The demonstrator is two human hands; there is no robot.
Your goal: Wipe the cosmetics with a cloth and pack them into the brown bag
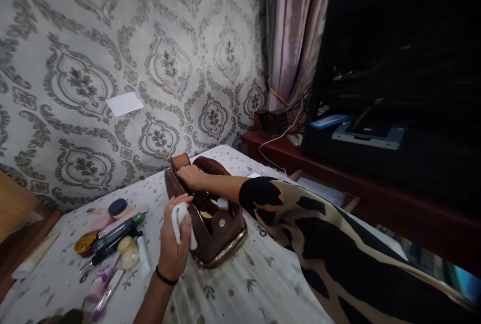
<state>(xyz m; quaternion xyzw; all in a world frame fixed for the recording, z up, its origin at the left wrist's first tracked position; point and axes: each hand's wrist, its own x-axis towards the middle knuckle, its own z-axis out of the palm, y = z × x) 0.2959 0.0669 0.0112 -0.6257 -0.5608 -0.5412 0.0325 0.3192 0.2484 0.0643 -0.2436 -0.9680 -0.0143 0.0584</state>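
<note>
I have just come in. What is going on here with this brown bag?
A person has the right hand inside the open brown bag, and its fingers are mostly hidden there. The left hand holds a folded white cloth at the bag's side. A white-topped container is visible inside the bag. To the left, a jar with a dark blue lid, a white tube and other small items lie on the printed bedsheet-like cover.
</note>
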